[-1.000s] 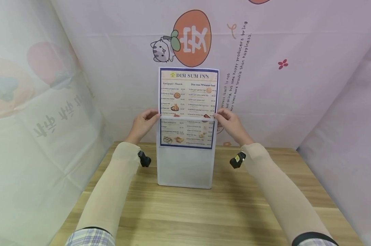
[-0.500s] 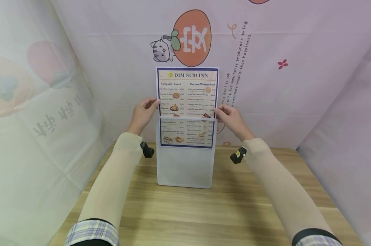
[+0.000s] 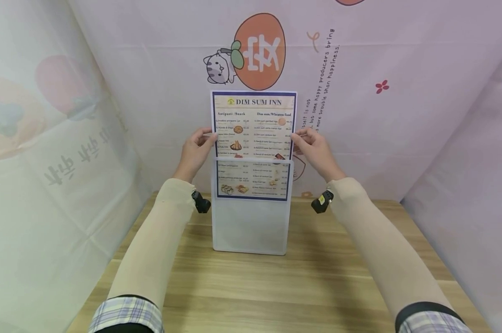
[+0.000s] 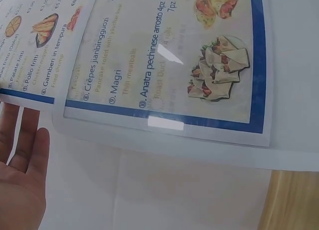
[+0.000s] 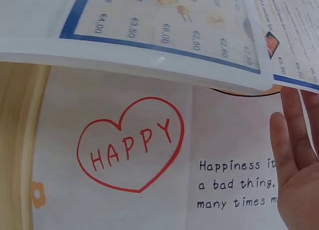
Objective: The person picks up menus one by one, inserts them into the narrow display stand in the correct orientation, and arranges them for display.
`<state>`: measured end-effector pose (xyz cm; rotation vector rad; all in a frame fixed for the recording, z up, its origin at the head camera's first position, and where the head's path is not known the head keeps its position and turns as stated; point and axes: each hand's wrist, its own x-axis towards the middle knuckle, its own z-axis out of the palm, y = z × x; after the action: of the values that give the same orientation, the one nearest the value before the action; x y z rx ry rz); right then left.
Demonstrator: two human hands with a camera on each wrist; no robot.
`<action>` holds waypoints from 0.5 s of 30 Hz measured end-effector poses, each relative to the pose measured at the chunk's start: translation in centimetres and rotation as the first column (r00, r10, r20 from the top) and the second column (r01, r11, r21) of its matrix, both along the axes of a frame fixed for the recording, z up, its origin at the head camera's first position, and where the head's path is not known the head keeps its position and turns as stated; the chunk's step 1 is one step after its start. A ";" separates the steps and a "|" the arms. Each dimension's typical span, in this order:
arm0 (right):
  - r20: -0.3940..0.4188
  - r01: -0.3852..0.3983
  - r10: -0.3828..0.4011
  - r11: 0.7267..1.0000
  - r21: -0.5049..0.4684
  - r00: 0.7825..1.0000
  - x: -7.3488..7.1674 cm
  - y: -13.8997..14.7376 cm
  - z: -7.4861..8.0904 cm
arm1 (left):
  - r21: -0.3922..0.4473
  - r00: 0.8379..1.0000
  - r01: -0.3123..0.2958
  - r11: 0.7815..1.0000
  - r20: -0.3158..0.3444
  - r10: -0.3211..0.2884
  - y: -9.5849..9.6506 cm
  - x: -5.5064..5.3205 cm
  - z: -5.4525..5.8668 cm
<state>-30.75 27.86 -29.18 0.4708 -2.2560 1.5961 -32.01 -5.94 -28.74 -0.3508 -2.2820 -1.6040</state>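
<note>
Menu sheet (image 3: 252, 125) headed "DIM SUM INN": stands upright at mid-tabletop, lower part tucked behind the front panel of the clear holder (image 3: 251, 226), upper part rising free above it. Sits squarer now than 1 second ago, when it leaned a touch to the right; reaches no visibly deeper into the pocket.

Left hand (image 3: 194, 155) and right hand (image 3: 315, 152): both higher on the sheet than 1 second ago, shifted from the holder's top rim up to the bare side edges. Fingers (image 4: 22, 140) of the left lie nearly straight beside the left edge, tips touching it; fingers (image 5: 294, 125) of the right likewise straight, tips at the right edge. Enclose nothing: a light steadying touch from 2 sides, as far as the views tell. Thumbs too small in the head view to judge.

Reading of the work: aligned but seated only partway, roughly the lower half inside the holder.

Tabletop (image 3: 275, 286): pale wood grain, carries the holder near its far edge. Beige sleeves, a small black camera at each wrist (image 3: 201, 202).

Room: printed cloth backdrop (image 3: 400, 138) on 3 sides, pinkish behind, paler at left. Shows a cartoon cat with an orange (image 3: 251, 51), lines of text about happiness, a red flower (image 3: 382, 86), and a red heart reading "HAPPY" (image 5: 130, 145) low behind the holder.
</note>
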 end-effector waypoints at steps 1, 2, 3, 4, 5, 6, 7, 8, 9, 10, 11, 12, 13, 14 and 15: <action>-0.007 0.005 -0.005 1.000 0.008 1.000 0.0 0.0 0.1 | 0.000 1.000 -0.002 1.000 -0.003 0.002 0.0 0.0 0.0; -0.013 0.007 -0.007 1.000 0.010 1.000 0.0 0.1 0.2 | -0.002 1.000 -0.004 1.000 -0.006 0.004 0.1 0.0 0.0; -0.018 0.012 -0.012 1.000 0.013 1.000 0.0 0.1 0.2 | -0.001 1.000 -0.005 1.000 -0.011 0.005 0.1 0.0 0.0; -0.022 0.015 -0.014 1.000 0.016 1.000 0.0 0.1 0.2 | -0.002 1.000 -0.006 1.000 -0.015 0.006 0.1 0.0 0.0; -0.026 0.017 -0.016 1.000 0.021 1.000 0.0 0.1 0.3 | -0.006 1.000 -0.008 1.000 -0.018 0.008 0.1 0.0 0.0; -0.027 0.017 -0.017 0.999 0.027 0.999 0.0 0.2 0.3 | -0.008 1.000 -0.010 1.000 -0.020 0.010 0.0 0.0 0.0; -0.028 0.016 -0.016 1.000 0.027 0.999 0.0 0.2 0.3 | -0.011 1.000 -0.013 1.000 -0.022 0.012 0.0 0.0 -0.1; -0.029 0.016 -0.015 0.999 0.028 0.999 -0.1 0.2 0.2 | -0.012 1.000 -0.012 1.000 -0.024 0.012 0.0 0.0 -0.1; -0.030 0.012 -0.012 1.000 0.028 0.999 -0.1 0.3 0.2 | -0.011 1.000 -0.010 1.000 -0.026 0.009 0.0 0.0 -0.2; -0.030 0.010 -0.009 1.000 0.029 1.000 -0.1 0.3 0.1 | -0.011 1.000 -0.009 1.000 -0.025 0.009 0.0 0.0 -0.2; -0.031 0.007 -0.006 1.000 0.030 1.000 -0.1 0.4 0.1 | -0.012 1.000 -0.008 1.000 -0.022 0.007 -0.1 0.0 -0.2; -0.028 0.004 -0.003 1.000 0.029 1.000 -0.1 0.4 0.0 | -0.012 1.000 -0.006 1.000 -0.019 0.006 -0.1 0.0 -0.3; -0.026 0.000 0.001 1.000 0.023 1.000 -0.1 0.4 -0.1 | -0.013 1.000 -0.005 1.000 -0.015 0.005 -0.1 0.0 -0.3; -0.024 -0.004 0.005 1.000 0.021 1.000 -0.1 0.4 -0.2 | -0.015 1.000 -0.005 1.000 -0.010 0.005 -0.1 0.0 -0.3; -0.019 -0.005 0.005 1.000 0.020 1.000 -0.1 0.4 -0.3 | -0.014 1.000 -0.006 1.000 -0.004 0.005 -0.1 0.1 -0.4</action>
<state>-30.88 28.26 -29.45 0.4954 -2.2602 1.5657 -31.94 -6.06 -29.13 -0.3508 -2.2900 -1.5839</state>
